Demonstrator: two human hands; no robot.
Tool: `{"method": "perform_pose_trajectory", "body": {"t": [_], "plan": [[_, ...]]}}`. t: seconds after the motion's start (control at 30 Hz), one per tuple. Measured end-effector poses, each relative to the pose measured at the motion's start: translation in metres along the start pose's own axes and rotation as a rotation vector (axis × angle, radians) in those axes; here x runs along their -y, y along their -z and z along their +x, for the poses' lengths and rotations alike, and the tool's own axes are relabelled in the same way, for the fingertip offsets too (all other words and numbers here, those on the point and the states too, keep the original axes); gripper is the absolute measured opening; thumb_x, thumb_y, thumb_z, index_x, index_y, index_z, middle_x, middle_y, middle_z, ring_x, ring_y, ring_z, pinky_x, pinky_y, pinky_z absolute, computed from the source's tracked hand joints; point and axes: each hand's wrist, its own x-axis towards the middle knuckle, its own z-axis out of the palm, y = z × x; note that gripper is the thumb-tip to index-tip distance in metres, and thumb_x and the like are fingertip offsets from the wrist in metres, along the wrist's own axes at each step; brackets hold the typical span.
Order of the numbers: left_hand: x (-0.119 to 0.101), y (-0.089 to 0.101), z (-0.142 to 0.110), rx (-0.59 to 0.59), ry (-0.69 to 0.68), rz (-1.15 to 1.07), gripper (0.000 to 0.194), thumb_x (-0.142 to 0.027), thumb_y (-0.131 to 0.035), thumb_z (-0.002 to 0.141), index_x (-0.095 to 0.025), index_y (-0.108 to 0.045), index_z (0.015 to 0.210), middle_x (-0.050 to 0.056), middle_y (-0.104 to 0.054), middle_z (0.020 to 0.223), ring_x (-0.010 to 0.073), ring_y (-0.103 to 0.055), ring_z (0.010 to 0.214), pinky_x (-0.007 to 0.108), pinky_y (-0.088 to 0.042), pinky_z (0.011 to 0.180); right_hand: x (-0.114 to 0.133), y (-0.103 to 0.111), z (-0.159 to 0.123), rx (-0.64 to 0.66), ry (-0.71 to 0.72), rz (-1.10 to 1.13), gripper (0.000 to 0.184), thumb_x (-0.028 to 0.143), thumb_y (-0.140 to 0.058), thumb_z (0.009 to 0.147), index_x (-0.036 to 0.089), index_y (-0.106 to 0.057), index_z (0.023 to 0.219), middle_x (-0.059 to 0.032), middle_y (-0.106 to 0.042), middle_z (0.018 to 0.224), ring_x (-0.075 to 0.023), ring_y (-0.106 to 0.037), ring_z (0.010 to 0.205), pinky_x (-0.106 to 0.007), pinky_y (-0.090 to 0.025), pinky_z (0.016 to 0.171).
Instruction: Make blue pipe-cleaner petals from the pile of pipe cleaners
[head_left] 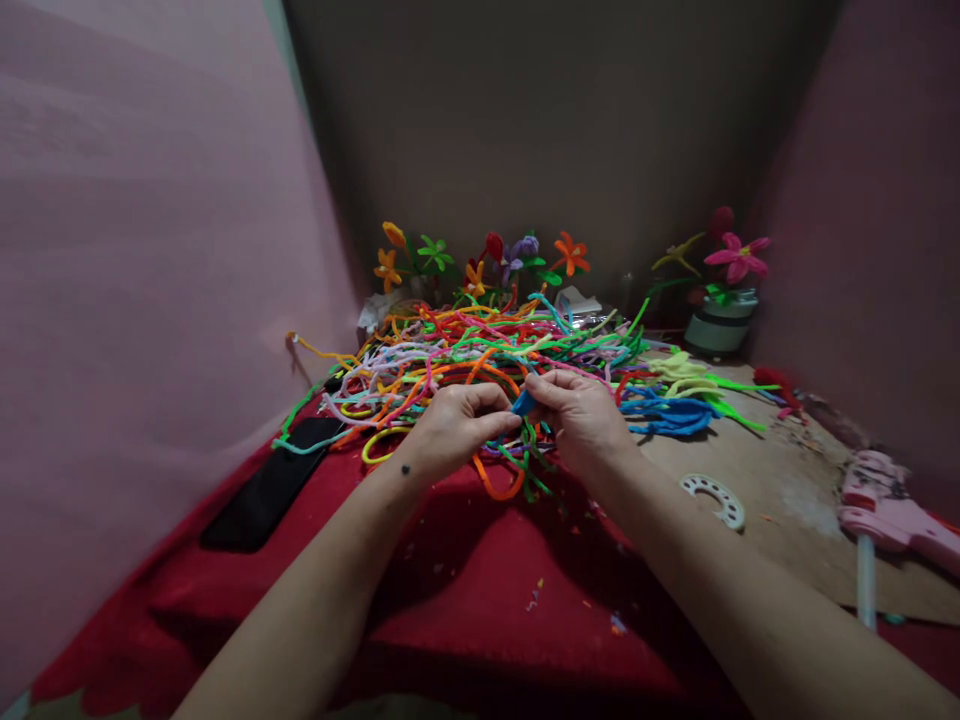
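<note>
"How is the light?"

"Dim. The smooth pale-pink wall left of the bare left hand is brightest; the flat grey-brown wall beyond it sinks into gloom."

"Shadows?"

"Soft and dark, on the deep-red cloth just nearer than both hands."

"Any glare?"

"Small glints on the crinkled clear plastic beyond the bare right hand."

"And sharpness?"

"Fair around the hands. Far to the right hand's right, the pink plastic glue gun looks soft and stretched near the edge."
</note>
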Motion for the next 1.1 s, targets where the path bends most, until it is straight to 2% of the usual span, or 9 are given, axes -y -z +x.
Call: {"method": "perform_pose_trajectory", "body": {"t": [0.2, 0.3, 0.43, 0.53, 0.6, 0.7, 0.87, 1.1], "plan": [[-0.003, 0.001, -0.001, 0.012, 0.014, -0.016, 0.018, -0.029, -0.056, 0.073, -0.014, -0.057, 0.064, -0.004, -0.046, 0.057, 0.0076, -0.039, 0.054, 0.019, -0.03, 0.049, 0.003, -0.001, -0.001, 0.015, 0.025, -0.019, 0.031, 0.029, -0.074, 0.057, 0.017, -0.048, 0.045, 0.0059, -0.039, 0.041, -0.0055, -0.031, 0.041, -0.023, -0.021, 0.042], [-0.004, 0.0, -0.002, 0.026, -0.002, -0.023, 0.018, -0.028, -0.056, 0.073, -0.014, -0.055, 0.061, -0.004, -0.045, 0.057, 0.007, -0.038, 0.053, 0.019, -0.03, 0.049, 0.002, -0.001, 0.0, 0.009, -0.042, 0.056, 0.031, 0.026, -0.074, 0.053, 0.017, -0.046, 0.044, 0.0063, -0.036, 0.039, -0.0054, -0.028, 0.04, -0.023, -0.019, 0.041], [-0.003, 0.002, -0.002, 0.013, 0.095, -0.12, 0.02, -0.03, -0.058, 0.072, -0.014, -0.053, 0.061, -0.005, -0.042, 0.052, 0.0054, -0.035, 0.047, 0.019, -0.026, 0.044, 0.0, 0.001, 0.003, 0.087, -0.144, 0.224, 0.024, 0.021, -0.074, 0.051, 0.016, -0.05, 0.049, 0.0061, -0.038, 0.044, -0.0057, -0.031, 0.043, -0.022, -0.022, 0.042], [0.001, 0.005, -0.002, 0.025, 0.174, -0.238, 0.022, -0.034, -0.061, 0.07, -0.015, -0.053, 0.064, -0.006, -0.039, 0.048, 0.0045, -0.031, 0.042, 0.019, -0.021, 0.041, -0.001, 0.003, 0.005, 0.159, -0.126, 0.235, 0.014, 0.022, -0.072, 0.056, 0.016, -0.06, 0.061, 0.005, -0.042, 0.048, -0.0069, -0.035, 0.046, -0.021, -0.027, 0.043], [0.004, 0.007, -0.001, 0.053, 0.211, -0.336, 0.023, -0.036, -0.063, 0.069, -0.015, -0.053, 0.065, -0.007, -0.036, 0.046, 0.004, -0.028, 0.039, 0.019, -0.019, 0.04, -0.002, 0.005, 0.006, 0.203, -0.098, 0.223, 0.016, 0.024, -0.071, 0.058, 0.016, -0.065, 0.071, 0.0044, -0.045, 0.05, -0.0076, -0.036, 0.048, -0.022, -0.03, 0.045], [0.007, 0.009, -0.001, 0.104, 0.235, -0.471, 0.022, -0.033, -0.065, 0.068, -0.016, -0.051, 0.065, -0.009, -0.033, 0.044, 0.0031, -0.024, 0.037, 0.019, -0.015, 0.038, -0.004, 0.006, 0.007, 0.242, -0.086, 0.212, 0.017, 0.027, -0.072, 0.059, 0.016, -0.067, 0.071, 0.0033, -0.047, 0.051, -0.0086, -0.04, 0.05, -0.023, -0.034, 0.048], [0.009, 0.008, -0.001, 0.158, 0.237, -0.576, 0.022, -0.031, -0.064, 0.07, -0.016, -0.049, 0.065, -0.009, -0.03, 0.044, 0.0025, -0.02, 0.036, 0.019, -0.011, 0.037, -0.004, 0.001, 0.005, 0.184, 0.019, 0.176, 0.018, 0.03, -0.074, 0.058, 0.016, -0.065, 0.064, 0.003, -0.049, 0.047, -0.009, -0.042, 0.047, -0.024, -0.035, 0.048], [0.007, 0.002, -0.002, 0.134, 0.22, -0.523, 0.022, -0.031, -0.062, 0.072, -0.016, -0.049, 0.064, -0.008, -0.032, 0.047, 0.0027, -0.022, 0.038, 0.019, -0.014, 0.038, -0.007, -0.001, 0.005, 0.106, 0.11, 0.145, 0.019, 0.029, -0.072, 0.059, 0.016, -0.059, 0.059, 0.0044, -0.047, 0.043, -0.008, -0.041, 0.042, -0.023, -0.032, 0.045]]}}
